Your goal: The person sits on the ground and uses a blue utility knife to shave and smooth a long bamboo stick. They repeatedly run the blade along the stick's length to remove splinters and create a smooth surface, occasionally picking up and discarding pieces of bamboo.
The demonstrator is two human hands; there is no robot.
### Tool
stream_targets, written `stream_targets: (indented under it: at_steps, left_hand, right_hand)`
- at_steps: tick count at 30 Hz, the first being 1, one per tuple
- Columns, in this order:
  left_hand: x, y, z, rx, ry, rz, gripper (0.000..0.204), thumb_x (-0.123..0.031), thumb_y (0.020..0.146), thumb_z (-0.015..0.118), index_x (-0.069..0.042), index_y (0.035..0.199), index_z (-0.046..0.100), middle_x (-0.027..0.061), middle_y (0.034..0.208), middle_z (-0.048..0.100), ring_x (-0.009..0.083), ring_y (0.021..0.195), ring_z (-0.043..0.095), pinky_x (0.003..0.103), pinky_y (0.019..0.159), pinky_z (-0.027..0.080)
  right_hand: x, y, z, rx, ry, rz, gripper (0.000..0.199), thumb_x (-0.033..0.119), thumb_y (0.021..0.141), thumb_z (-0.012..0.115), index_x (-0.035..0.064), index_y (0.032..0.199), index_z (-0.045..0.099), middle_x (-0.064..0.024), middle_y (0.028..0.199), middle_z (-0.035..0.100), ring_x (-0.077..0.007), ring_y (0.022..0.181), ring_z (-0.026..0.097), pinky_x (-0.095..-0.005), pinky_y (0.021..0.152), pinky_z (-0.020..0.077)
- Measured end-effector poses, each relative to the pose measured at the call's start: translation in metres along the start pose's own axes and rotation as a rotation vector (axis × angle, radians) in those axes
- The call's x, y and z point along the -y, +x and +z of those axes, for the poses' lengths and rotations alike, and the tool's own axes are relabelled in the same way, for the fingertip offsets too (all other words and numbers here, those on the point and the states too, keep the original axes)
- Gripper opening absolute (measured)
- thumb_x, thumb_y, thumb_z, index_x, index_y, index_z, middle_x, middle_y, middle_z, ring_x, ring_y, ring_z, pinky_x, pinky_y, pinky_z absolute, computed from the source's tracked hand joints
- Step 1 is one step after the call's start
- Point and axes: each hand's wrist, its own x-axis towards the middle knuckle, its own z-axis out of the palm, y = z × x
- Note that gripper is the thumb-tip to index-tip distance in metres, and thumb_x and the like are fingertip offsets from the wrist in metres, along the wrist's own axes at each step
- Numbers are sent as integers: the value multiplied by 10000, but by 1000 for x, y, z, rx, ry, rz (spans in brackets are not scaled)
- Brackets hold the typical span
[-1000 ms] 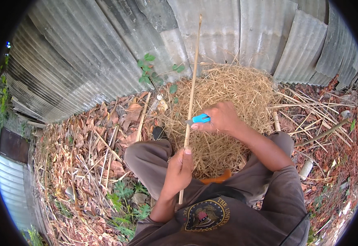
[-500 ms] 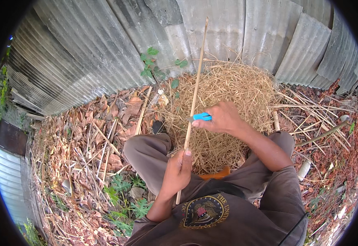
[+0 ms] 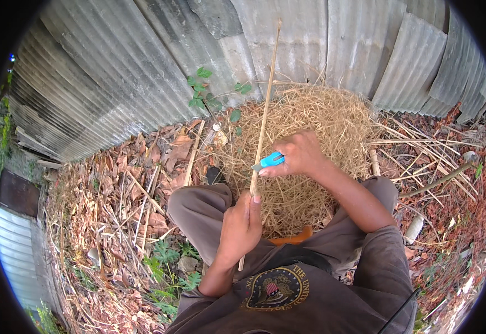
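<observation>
The left hand (image 3: 242, 227) is closed around the lower part of a long, pale stick (image 3: 265, 111), thumb laid along it; this grip seems meant to steady the stick, which slants up and away, its near end by the lap. The right hand (image 3: 298, 153), fingers curled tight, has hold of a blue-handled knife (image 3: 272, 160), its blade against the stick just above the left thumb, probably so the cut meets firm support. The bent, spread knees leave room between them for both forearms. Under and beyond the hands lies a straw heap (image 3: 321, 119), with dry leaves (image 3: 170, 150) to the left, loose sticks (image 3: 438, 156) to the right and a corrugated wall (image 3: 287, 44) behind
</observation>
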Motion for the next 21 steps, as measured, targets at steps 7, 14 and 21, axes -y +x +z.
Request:
stream_targets:
  at_steps: [7, 14, 21]
  left_hand:
    - [14, -11, 4, 1, -42, -26, 217, -156, 981, 452, 5, 835, 459, 255, 629, 473, 473, 638, 498, 479, 548, 382]
    - [15, -37, -1, 85, -40, -91, 233, -158, 977, 464, -2, 806, 447, 245, 609, 484, 475, 614, 516, 488, 521, 381]
    - [16, -41, -10, 60, 48, -60, 226, -159, 970, 476, -12, 800, 450, 234, 569, 486, 465, 566, 518, 493, 489, 379]
  right_hand:
    - [-2, -4, 7, 28, -89, 32, 698, 815, 643, 574, 128, 519, 566, -32, 441, 511, -208, 404, 547, -356, 415, 421]
    - [-31, 2, 0, 217, -85, 335, 815, 848, 735, 418, 82, 599, 662, -106, 451, 543, -277, 433, 587, -401, 427, 446]
    - [1, 0, 3, 268, 20, 234, 820, 837, 743, 428, 61, 627, 665, -123, 463, 549, -295, 453, 597, -413, 455, 472]
